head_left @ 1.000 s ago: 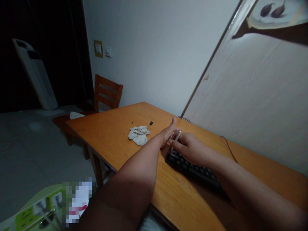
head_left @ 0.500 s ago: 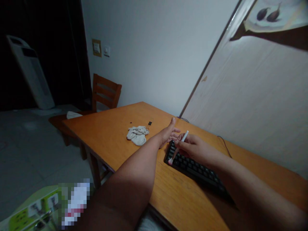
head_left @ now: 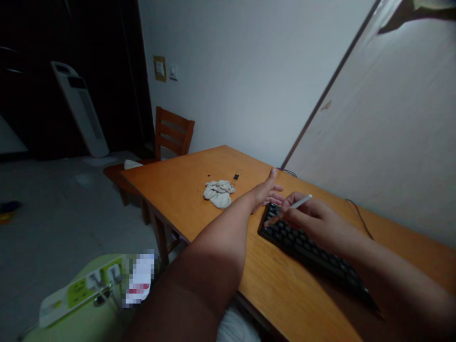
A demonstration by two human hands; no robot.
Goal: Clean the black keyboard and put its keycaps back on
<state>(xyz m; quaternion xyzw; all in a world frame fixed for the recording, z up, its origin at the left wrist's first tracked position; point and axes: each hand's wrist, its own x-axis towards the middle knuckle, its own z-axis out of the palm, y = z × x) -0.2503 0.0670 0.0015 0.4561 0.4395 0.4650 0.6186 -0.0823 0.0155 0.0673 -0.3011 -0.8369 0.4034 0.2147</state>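
Observation:
A black keyboard (head_left: 302,247) lies at a slant on the wooden table (head_left: 274,285). Above its left part, my right hand (head_left: 306,211) is closed around a slim brush (head_left: 301,201) with a pale handle. The brush tilts down to the left, its tip at the keys near the keyboard's left end. My left hand (head_left: 267,192) is beside the far left corner of the keyboard, thumb up and fingers stretched out, holding nothing. Whether its fingers touch the keyboard I cannot tell.
A crumpled pale cloth (head_left: 219,194) lies left of my left hand, with a small black piece (head_left: 236,176) behind it. A chair (head_left: 173,133) stands at the table's far left. Lower left, a green-and-white power strip (head_left: 80,294) rests on a green surface. A cable (head_left: 359,218) runs near the wall.
The brush has swung from steep to a flatter slant, and my right hand has shifted right along the keyboard. My left hand stays by the keyboard's corner. The camera view has also shifted.

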